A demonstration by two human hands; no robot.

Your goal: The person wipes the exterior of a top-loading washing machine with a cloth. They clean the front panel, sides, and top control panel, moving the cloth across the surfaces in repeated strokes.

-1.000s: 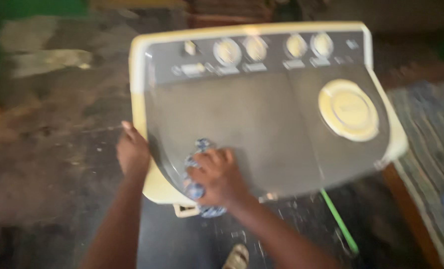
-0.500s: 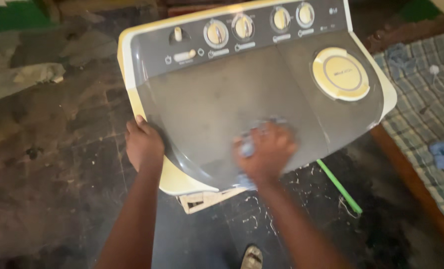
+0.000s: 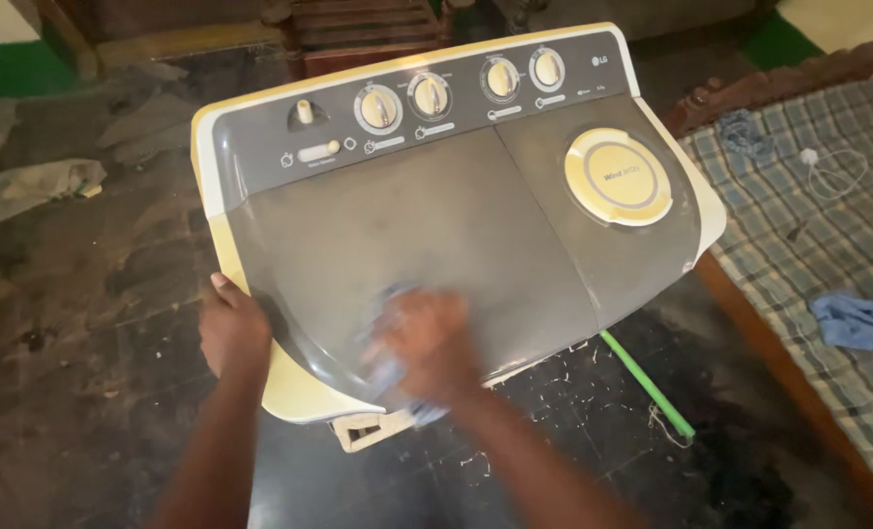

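Compared with half a second earlier, the right hand (image 3: 426, 343) and its cloth (image 3: 389, 367) have shifted leftward along the front of the dark grey lid (image 3: 407, 245), from near the lid's middle seam toward its near-left corner; the left hand (image 3: 233, 333) remains at the same edge. Head view of a twin-tub washing machine (image 3: 250, 392), cream-bodied, with four dials (image 3: 431, 93) on its rear panel and a round cream cap (image 3: 617, 176) on the smaller right lid. Right hand, blurred with motion, lies flat on the cloth, fingers pressing it to the lid; whether they also curl round it cannot be told. Left hand is closed over the machine's front-left edge, thumb on top, bracing it. Step in hand, as judged: wiping the large lid, with the near strip being covered now. A following stroke would call for steady downward pressure and a pass over the farther, faintly smeared part of the lid toward the dials. Also visible: a green stick (image 3: 647, 384) on the dark floor and a checked mattress (image 3: 799, 225) at right.
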